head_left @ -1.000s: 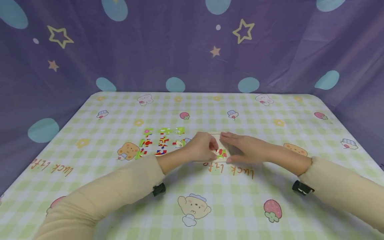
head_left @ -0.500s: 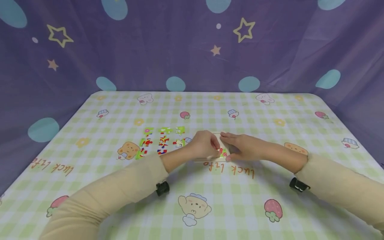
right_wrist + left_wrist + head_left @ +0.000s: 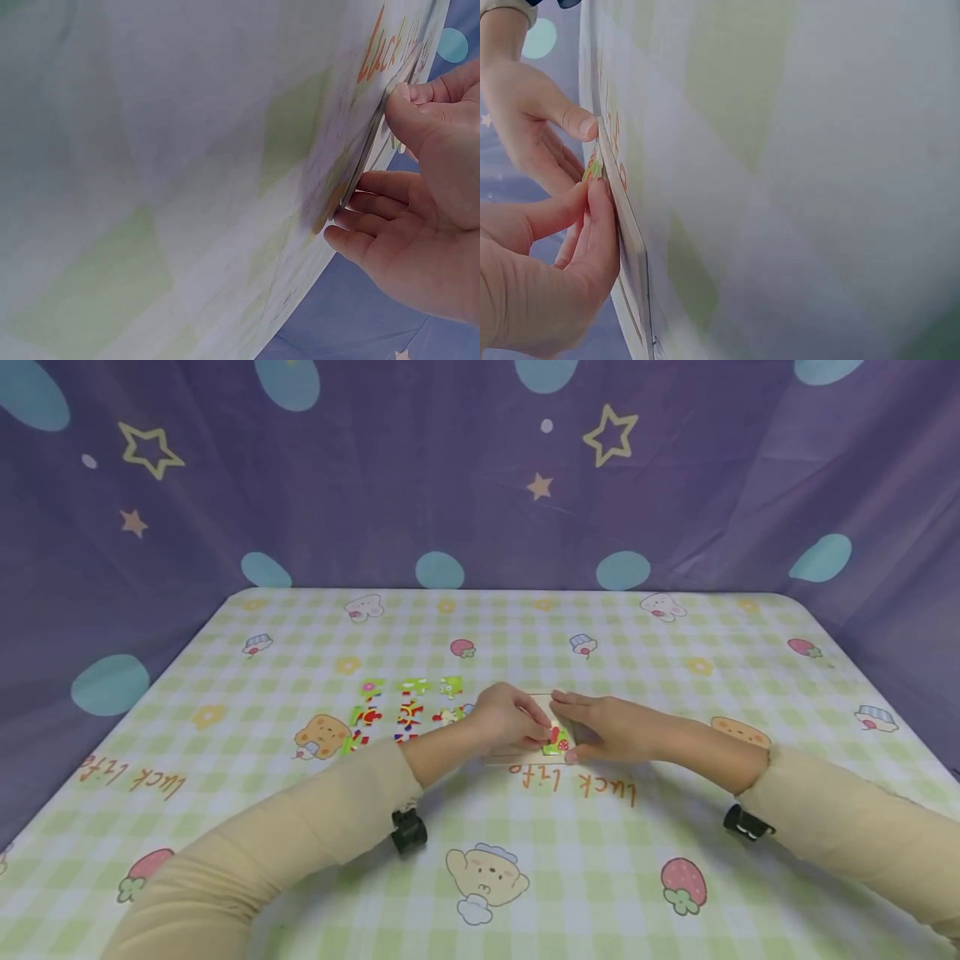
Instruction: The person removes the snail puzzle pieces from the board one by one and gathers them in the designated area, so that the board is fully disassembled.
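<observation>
A pale wooden puzzle tray (image 3: 517, 759) lies flat on the table at the centre of the head view, partly hidden by both hands. My left hand (image 3: 510, 720) reaches over it and pinches a green and red puzzle piece (image 3: 557, 743) by the near right corner. In the left wrist view, thumb and fingertips meet at that puzzle piece (image 3: 592, 169), just above the tray. At the tray's right end my right hand (image 3: 618, 727) holds the edge, thumb by the near corner and fingers toward the far corner. The right wrist view shows its fingers (image 3: 375, 199) against the tray's rim.
Several loose jigsaw pieces (image 3: 408, 714) lie in rows left of the tray, some hidden behind the left forearm. A checked tablecloth (image 3: 585, 893) covers the table. A purple curtain (image 3: 480, 485) hangs behind its far edge.
My left hand has shifted slightly to the right over the tray, its fingertips closer to the near right corner. The right hand stays at the tray's right edge.
</observation>
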Motion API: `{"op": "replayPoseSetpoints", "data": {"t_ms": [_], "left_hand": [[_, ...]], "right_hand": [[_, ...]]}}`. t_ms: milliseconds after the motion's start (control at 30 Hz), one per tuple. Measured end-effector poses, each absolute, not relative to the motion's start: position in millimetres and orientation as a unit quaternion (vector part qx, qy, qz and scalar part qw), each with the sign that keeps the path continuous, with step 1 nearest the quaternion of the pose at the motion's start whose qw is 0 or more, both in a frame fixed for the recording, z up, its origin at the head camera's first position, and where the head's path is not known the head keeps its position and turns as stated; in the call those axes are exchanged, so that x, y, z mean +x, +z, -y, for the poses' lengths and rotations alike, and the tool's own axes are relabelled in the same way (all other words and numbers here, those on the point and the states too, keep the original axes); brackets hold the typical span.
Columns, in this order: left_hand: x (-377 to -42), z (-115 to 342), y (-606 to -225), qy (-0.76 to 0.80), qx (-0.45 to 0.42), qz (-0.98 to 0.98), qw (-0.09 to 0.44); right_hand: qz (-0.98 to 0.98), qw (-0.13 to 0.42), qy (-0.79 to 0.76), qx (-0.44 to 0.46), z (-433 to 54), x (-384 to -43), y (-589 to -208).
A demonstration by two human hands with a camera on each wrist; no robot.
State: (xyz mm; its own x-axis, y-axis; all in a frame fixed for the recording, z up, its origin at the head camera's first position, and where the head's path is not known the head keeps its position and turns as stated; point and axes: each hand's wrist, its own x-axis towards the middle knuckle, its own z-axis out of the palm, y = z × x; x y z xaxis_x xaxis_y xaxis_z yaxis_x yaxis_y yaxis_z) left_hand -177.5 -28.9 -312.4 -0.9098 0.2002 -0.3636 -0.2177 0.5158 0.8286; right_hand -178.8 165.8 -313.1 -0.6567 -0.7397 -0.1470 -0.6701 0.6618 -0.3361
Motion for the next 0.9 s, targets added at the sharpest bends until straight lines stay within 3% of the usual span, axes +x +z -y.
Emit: {"op": "replayPoseSetpoints", "data": {"t_ms": [467, 900], "left_hand": [[-185, 61, -296, 0.528, -0.032, -0.825, 0.2], [-176, 117, -301, 0.503, -0.061, -0.832, 0.227]], "right_hand": [[-0.905, 0.15, -0.118, -0.381, -165, -178, -313], [-0.908, 0.169, -0.117, -0.365, -165, -177, -312]]}}
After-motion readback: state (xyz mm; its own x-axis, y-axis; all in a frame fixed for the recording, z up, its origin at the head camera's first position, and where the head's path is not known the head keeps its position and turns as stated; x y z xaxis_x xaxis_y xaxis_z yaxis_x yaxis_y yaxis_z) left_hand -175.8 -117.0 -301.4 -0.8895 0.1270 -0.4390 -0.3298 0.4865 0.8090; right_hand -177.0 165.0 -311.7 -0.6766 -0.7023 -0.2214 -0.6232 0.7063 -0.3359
